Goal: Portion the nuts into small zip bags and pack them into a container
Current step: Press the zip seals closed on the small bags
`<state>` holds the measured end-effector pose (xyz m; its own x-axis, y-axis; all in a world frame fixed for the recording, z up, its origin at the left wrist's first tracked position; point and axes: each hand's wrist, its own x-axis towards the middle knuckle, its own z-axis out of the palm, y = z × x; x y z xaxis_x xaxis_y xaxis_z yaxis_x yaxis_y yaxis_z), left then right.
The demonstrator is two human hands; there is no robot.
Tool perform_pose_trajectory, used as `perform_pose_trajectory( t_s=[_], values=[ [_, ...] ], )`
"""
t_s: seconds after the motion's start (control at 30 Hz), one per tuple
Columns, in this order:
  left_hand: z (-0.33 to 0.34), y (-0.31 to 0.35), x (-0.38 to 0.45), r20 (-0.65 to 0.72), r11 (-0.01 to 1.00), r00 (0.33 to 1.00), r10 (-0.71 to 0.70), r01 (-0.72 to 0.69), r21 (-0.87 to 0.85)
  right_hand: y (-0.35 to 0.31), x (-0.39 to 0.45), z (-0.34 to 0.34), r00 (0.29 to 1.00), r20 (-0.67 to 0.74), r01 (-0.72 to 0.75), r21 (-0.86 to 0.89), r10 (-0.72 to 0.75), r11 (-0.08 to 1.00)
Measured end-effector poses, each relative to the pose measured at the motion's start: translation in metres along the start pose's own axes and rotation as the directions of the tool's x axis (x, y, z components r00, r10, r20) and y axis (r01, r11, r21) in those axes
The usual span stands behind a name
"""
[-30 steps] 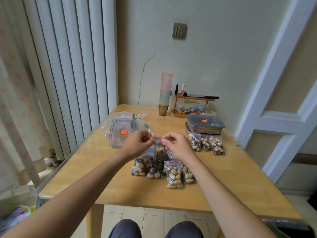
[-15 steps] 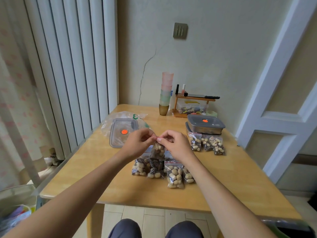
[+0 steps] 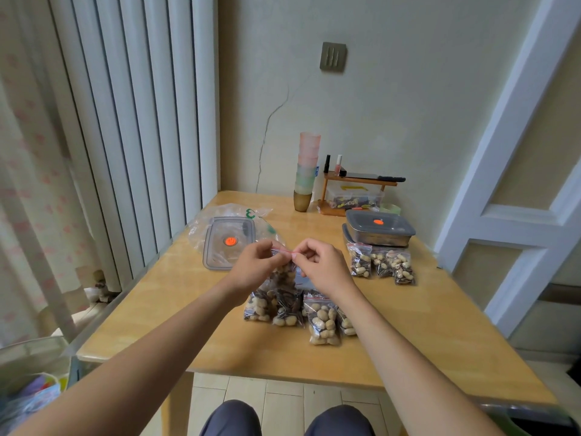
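At nine o'clock on the counter (image 3: 440, 325) lay a clear lid (image 3: 228, 242) on a plastic bag. At the centre, the left hand (image 3: 254, 269) and right hand (image 3: 323, 265) each kept a narrow pinching grip on the red-striped top of a zip bag of nuts (image 3: 284, 272), held above four filled bags (image 3: 301, 313). At two o'clock sat three more bags (image 3: 382, 265) before a lidded container (image 3: 379, 229).

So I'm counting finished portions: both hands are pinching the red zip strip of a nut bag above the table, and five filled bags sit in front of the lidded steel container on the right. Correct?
Not quite: the head view shows three filled bags in front of the lidded steel container, not five. The rest stands: left hand and right hand pinch the red zip strip of a nut bag.
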<state>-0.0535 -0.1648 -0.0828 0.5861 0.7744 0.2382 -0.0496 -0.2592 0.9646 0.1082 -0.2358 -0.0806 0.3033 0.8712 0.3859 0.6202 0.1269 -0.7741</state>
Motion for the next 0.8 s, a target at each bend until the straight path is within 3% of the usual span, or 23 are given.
perform_pose_trajectory(
  t_s=[0.2, 0.37, 0.6, 0.8],
  values=[
    [-0.001, -0.003, 0.001, -0.005, 0.998, 0.999, -0.035, 0.034, -0.06, 0.0, 0.002, -0.002, 0.999, 0.046, -0.004, -0.031, 0.005, 1.0],
    [-0.003, -0.006, 0.005, -0.025, 0.999, 0.999, -0.048, 0.048, -0.01, 0.005, 0.001, -0.003, 0.992, 0.112, -0.073, 0.11, 0.061, 0.991],
    [0.007, -0.006, 0.006, -0.077, 1.0, 0.997, -0.028, 0.028, -0.001, 0.0, 0.0, -0.001, 0.999, 0.037, -0.02, -0.036, 0.022, 0.999],
    [0.005, -0.004, 0.006, -0.083, 0.996, 0.994, -0.068, 0.064, -0.055, -0.002, -0.002, -0.003, 1.0, -0.008, -0.01, -0.051, 0.01, 0.999]
  ],
)
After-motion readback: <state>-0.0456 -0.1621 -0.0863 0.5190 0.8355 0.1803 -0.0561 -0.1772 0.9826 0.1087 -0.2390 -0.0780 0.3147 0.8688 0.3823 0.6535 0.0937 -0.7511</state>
